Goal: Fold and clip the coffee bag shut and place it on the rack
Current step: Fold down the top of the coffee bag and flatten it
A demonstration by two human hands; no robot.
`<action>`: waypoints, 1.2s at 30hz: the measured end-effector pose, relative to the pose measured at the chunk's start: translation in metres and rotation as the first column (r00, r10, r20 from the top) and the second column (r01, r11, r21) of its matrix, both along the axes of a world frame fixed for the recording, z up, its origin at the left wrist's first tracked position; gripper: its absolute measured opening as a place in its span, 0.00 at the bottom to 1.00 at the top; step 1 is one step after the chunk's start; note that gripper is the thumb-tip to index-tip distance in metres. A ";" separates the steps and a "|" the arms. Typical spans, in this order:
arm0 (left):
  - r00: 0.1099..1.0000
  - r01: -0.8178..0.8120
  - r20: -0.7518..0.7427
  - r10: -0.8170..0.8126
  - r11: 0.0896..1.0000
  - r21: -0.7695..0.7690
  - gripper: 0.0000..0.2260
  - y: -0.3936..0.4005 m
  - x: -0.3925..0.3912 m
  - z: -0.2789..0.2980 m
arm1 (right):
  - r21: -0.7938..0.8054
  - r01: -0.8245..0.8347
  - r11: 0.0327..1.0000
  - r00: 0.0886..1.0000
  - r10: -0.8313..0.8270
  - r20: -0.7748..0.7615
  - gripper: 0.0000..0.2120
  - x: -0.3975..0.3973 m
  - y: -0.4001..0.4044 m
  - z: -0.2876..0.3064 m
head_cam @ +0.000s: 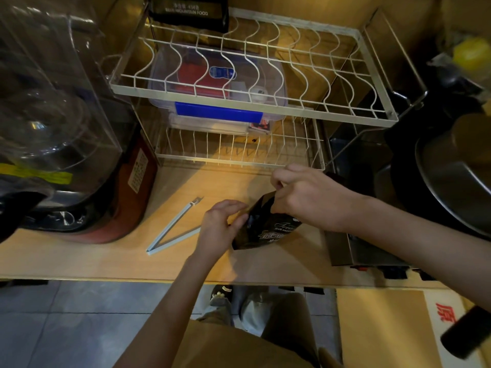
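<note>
Black bag (265, 224) is stood on the counter (106, 258), centre-right of frame, its top pinched by right hand (305, 197); left hand (220, 224) is curled against its side. Clip (172, 229) is spread open at left; rack (252, 73) above.

Clip (174, 229) lies left of bag (265, 227), rack (249, 102) behind both.

Coffee bag (268, 229): right edge and top fold covered by right hand (305, 197), left edge partly behind left hand (220, 224); its label text half hidden, too small to read. Sealing clip (172, 229) near arm end goes under the left hand. Second black bag (188, 11) on the rack (255, 99), cut off by top edge. Plastic box (218, 83) contents blurred behind the rack's wires.
</note>
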State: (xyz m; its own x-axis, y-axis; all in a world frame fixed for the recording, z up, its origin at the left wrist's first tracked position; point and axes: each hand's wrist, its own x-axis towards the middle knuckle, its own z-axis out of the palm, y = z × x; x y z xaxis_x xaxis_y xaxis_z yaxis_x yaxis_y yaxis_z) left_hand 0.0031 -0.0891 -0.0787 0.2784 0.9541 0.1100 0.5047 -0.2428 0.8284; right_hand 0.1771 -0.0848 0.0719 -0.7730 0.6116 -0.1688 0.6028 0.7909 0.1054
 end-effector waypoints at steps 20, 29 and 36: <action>0.996 -0.056 -0.066 0.065 0.989 0.135 0.13 -0.010 0.016 -0.010 | -0.258 0.475 0.841 0.851 -0.365 0.378 0.11 -0.062 0.036 0.024; 0.921 -0.261 0.240 0.306 0.944 -0.199 0.04 -0.011 0.027 -0.007 | -0.166 0.413 0.896 0.864 -0.327 0.382 0.08 -0.056 0.032 0.006; 0.987 -0.114 0.118 0.112 0.993 0.014 0.04 -0.013 0.025 -0.010 | -0.159 0.418 0.894 0.879 -0.355 0.318 0.08 -0.048 0.021 0.016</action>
